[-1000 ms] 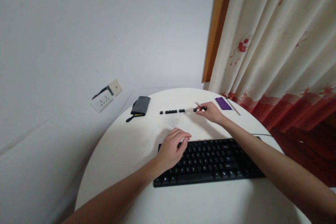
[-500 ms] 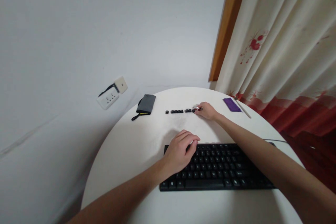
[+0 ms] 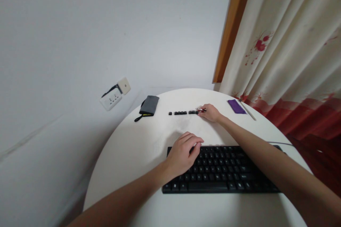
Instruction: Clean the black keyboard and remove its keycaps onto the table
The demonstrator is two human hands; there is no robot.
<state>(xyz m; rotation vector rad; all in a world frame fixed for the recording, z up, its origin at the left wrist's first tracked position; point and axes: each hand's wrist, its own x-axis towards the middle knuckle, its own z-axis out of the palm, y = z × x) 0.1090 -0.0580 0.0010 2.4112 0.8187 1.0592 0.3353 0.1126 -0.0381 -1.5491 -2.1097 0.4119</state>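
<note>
A black keyboard (image 3: 213, 170) lies near me on the white round table (image 3: 128, 159). My left hand (image 3: 186, 149) rests over its upper left corner, fingers loosely bent and thumb apart, holding nothing that I can see. Farther out, my right hand (image 3: 210, 112) is closed on a thin tool (image 3: 200, 109) with silver prongs and a dark end; its exact kind is too small to tell. The fingertips touch the rightmost black keycap (image 3: 196, 112) of a row. Several more keycaps (image 3: 180, 113) stretch left in that row, with a single keycap (image 3: 170, 113) at its left end.
A dark grey pouch (image 3: 149, 105) with a loop lies at the table's far left. On the far right are a purple cloth-like piece (image 3: 237, 106) and a pale stick (image 3: 247, 110). The keyboard's cable (image 3: 279, 143) runs right. Wall and curtain (image 3: 266, 78) border the table.
Both hands keep nearly the same places. The whole view has shifted very slightly, and the right fingertips still touch the end of the keycap row.
</note>
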